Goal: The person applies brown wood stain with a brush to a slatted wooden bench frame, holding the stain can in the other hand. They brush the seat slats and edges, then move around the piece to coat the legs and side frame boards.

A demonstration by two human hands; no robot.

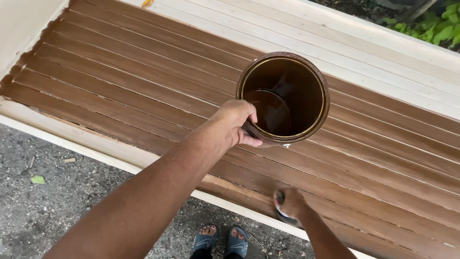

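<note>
My left hand (235, 123) grips the near rim of an open round can (309, 100), held above the slatted wooden panel (143, 76). Dark brown stain sits at the bottom of the can and coats its inner wall. My right hand (289, 204) is lower down, closed around a small brush or applicator that presses on a slat near the panel's front edge; the tool is mostly hidden by my fingers. Most slats are stained brown.
Unstained pale slats (345, 43) run along the far side, and a pale frame edge (96, 146) borders the near side. Grey gravel ground (48, 206) lies below, with my feet in dark sandals (220, 242). Green plants (431, 24) grow at the top right.
</note>
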